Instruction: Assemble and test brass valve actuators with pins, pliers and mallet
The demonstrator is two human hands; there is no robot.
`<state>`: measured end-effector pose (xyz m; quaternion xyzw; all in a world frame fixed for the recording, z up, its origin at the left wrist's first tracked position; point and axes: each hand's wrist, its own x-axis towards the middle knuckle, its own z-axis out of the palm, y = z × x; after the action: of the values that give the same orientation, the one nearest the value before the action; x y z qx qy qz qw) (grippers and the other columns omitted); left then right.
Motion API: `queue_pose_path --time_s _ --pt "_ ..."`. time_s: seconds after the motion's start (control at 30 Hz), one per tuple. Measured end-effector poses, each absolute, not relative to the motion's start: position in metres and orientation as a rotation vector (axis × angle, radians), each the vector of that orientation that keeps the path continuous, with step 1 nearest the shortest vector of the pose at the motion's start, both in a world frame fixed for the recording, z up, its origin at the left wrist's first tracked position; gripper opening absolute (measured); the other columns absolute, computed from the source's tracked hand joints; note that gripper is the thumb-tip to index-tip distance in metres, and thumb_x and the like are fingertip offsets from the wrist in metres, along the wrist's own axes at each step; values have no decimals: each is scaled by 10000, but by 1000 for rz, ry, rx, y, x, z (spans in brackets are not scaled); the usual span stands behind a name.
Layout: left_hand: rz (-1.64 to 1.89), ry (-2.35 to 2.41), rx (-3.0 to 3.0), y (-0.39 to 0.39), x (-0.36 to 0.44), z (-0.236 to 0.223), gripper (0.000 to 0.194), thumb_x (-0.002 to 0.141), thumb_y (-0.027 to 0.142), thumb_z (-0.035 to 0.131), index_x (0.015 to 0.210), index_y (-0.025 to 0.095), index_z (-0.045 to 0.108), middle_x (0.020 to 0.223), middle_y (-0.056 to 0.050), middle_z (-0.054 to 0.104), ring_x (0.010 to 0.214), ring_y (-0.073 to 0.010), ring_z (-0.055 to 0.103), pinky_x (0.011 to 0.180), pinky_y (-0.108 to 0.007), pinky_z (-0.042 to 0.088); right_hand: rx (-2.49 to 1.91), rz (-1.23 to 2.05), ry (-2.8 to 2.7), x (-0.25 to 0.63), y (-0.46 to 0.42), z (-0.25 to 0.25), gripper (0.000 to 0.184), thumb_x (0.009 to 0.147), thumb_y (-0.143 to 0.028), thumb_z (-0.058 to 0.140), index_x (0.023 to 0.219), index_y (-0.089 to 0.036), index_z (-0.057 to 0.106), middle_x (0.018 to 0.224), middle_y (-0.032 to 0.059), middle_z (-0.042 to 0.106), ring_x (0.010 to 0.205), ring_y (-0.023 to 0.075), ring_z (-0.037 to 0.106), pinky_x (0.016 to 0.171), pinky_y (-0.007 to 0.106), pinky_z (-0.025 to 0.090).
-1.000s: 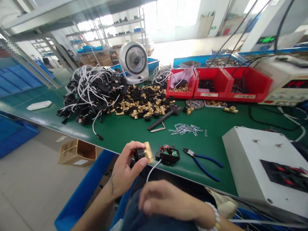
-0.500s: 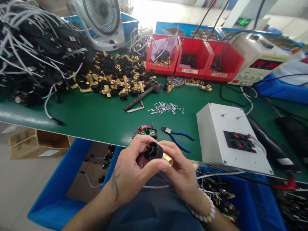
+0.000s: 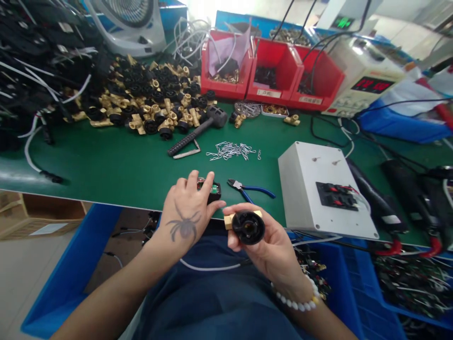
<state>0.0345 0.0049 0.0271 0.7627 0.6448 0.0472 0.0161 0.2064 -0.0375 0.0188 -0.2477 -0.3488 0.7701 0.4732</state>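
My right hand grips a brass valve fitting with a round black plastic cap. The cap's open, hollow side faces up toward me. My left hand reaches over a small black case with a green circuit board near the table's front edge. Its fingers are spread across the case, with the thumb on the near side; they partly hide it, and firm contact is not clear. Just right of the case lie blue-handled cutting pliers. A white cable hangs across my lap.
Beyond my hands lie metal clips, a black hammer and a heap of brass fittings. Red bins stand behind. A grey box is at right, and blue crates sit below the table edge.
My left hand has let go of the fitting and moved left and forward over the circuit board case. My right hand alone now holds the fitting, turned cap up. The view has shifted slightly.
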Motion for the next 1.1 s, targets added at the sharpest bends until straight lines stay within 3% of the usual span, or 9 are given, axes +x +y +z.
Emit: queue_pose_path --time_s 0.13,0.27,0.37,0.47,0.63,0.87,1.1 --pt "292 1985 2278 10 42 16 597 931 467 610 1391 86 598 1325 -235 644 1034 -386 654 854 -491 551 -500 1906 -868 207 -40 23 334 910 -190 756 1230 -270 707 1298 31 665 885 82 732 818 174 621" --pt "831 1807 1898 7 23 13 509 897 462 586 1288 145 659 1290 -151 674 1139 -340 636 1012 -478 510 -486 1978 -846 209 -42 26 376 922 -148 737 1271 -273 677 1300 26 675 940 75 742 852 142 600" --pt "1178 1488 1355 1 6 19 473 884 481 577 1258 209 677 1280 -79 699 1185 -295 636 1064 -439 489 -502 2058 -841 208 -43 27 439 918 -109 734 1315 -266 634 1171 25 727 1004 89 742 867 128 579" --pt "1368 1217 879 -7 1 30 486 850 444 596 1272 218 678 1229 -70 728 1147 -285 667 1020 -426 523 -508 2108 -850 203 -44 24 424 924 -132 734 1307 -269 614 1081 5 737 946 92 754 876 159 582" --pt "1494 1033 704 -16 11 41 490 865 388 587 1336 275 660 1143 -41 751 1064 -255 711 981 -395 558 -547 2089 -891 195 -45 23 386 910 -219 767 1261 -260 612 1074 8 726 877 83 747 841 172 568" --pt "1548 1001 567 -26 18 43 424 861 410 648 1253 260 712 1279 -42 716 1203 -258 654 997 -346 555 -614 2041 -944 197 -46 29 436 868 -214 808 1259 -260 619 1025 17 737 905 101 733 864 211 563" --pt "1600 1006 542 -28 23 50 321 934 421 596 1141 235 757 1133 -35 769 1232 -253 652 1001 -352 570 -640 2037 -943 198 -48 30 465 867 -299 814 1269 -215 595 1058 58 739 831 126 737 812 249 588"
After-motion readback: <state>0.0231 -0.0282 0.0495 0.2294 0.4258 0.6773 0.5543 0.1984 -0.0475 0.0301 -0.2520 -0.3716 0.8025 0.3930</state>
